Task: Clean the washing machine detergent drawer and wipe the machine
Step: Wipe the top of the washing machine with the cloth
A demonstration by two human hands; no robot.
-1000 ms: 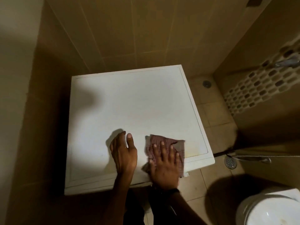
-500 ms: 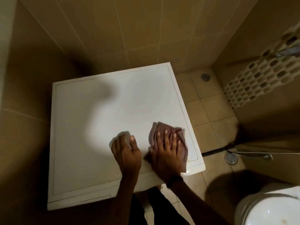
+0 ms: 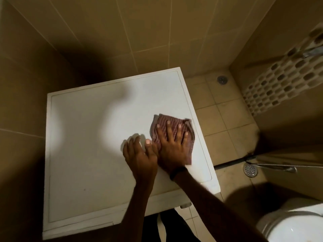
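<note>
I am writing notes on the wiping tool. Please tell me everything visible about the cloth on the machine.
The cloth is reddish-brown with fine pale stripes, looks like thin woven fabric, crumpled and loosely folded. It lies flat on the white washing machine top, near its right edge. The right hand presses on it with spread fingers; the left hand rests beside it.

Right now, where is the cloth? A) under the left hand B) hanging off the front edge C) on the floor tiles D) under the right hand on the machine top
D: the right hand presses flat on the striped cloth on the machine top; the left hand rests bare beside it.
</note>
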